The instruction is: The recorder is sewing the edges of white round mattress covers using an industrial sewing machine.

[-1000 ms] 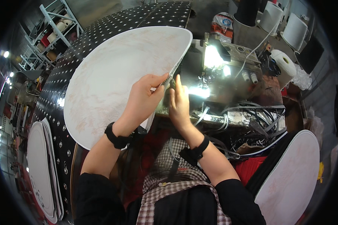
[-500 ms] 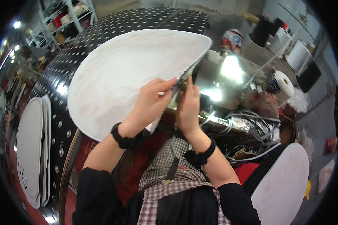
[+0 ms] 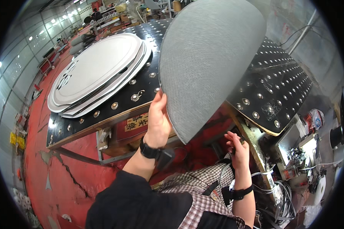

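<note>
Grey, ribbed cloth fills the space above my fingers: a mat [image 3: 214, 57] that my left hand [image 3: 158, 122] grips by its left edge, close to the lower tip. Some of those fingers are hidden at the edge. The mat stands tilted and reaches up and away from my grip, over the black studded table [image 3: 283, 72]. My right hand [image 3: 239, 152] is off the mat, its fingers half bent and loosely spread, below and to the right of it; a small dark spot shows by them, and I cannot tell what it is. Left of my left fingers, a stack of pale oval mats [image 3: 99, 65] lies on the table. Right of my right fingers is a sewing machine [image 3: 305, 152], with loose cords [image 3: 283, 202] below it. My checked apron [image 3: 187, 179] spreads below both hands.
</note>
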{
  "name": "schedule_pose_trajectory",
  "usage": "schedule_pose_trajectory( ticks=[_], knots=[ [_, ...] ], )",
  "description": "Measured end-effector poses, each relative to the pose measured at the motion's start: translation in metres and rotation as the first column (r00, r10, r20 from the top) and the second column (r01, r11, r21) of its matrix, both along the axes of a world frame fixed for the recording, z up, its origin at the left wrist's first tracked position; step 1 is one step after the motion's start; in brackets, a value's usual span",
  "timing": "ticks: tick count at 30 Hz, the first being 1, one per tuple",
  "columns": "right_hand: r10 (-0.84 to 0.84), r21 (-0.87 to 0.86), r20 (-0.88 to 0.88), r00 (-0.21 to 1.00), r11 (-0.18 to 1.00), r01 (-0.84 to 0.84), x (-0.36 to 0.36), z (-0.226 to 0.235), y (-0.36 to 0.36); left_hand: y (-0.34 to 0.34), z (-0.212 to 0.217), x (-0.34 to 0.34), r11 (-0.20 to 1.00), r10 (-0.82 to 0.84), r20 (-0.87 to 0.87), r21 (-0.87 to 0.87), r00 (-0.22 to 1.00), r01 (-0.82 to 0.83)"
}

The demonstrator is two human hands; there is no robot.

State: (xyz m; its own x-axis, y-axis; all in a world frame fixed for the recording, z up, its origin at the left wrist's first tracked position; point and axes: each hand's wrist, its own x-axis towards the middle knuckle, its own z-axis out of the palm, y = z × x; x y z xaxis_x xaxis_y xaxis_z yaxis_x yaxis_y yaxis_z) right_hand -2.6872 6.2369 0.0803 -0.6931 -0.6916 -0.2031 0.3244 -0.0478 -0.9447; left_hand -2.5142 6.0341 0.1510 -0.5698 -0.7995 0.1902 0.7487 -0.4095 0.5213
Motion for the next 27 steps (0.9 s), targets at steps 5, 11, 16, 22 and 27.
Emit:
schedule_pose_trajectory(
  ticks=[5, 11, 16, 22, 27],
  knots=[
    [0.325, -0.243, 0.614, 0.720, 0.945, -0.219, 0.027, -0.024, -0.054, 0.039, -0.034, 0.012, 0.974, -0.144, 0.042, 0.184, 0.989, 0.134],
    [0.401, -0.426, 0.632, 0.663, 0.894, -0.134, 0.057, -0.007, -0.058, 0.069, -0.017, 0.001, 0.953, -0.253, -0.135, 0.138, 0.958, 0.271],
    [0.338, -0.461, 0.536, 0.774, 0.885, -0.067, 0.066, 0.016, -0.051, 0.071, 0.003, -0.008, 0.956, -0.287, -0.105, 0.026, 0.952, 0.291],
    [-0.031, -0.266, 0.600, 0.799, 0.935, 0.236, 0.023, 0.029, -0.028, -0.079, 0.019, 0.009, 0.443, 0.590, 0.326, -0.895, 0.739, 0.041],
    [-0.311, 0.010, 0.679, 0.665, 0.910, 0.415, 0.012, 0.010, -0.009, -0.216, 0.019, 0.114, 0.423, 0.882, 0.038, -0.499, -0.469, 0.756]
  ],
)
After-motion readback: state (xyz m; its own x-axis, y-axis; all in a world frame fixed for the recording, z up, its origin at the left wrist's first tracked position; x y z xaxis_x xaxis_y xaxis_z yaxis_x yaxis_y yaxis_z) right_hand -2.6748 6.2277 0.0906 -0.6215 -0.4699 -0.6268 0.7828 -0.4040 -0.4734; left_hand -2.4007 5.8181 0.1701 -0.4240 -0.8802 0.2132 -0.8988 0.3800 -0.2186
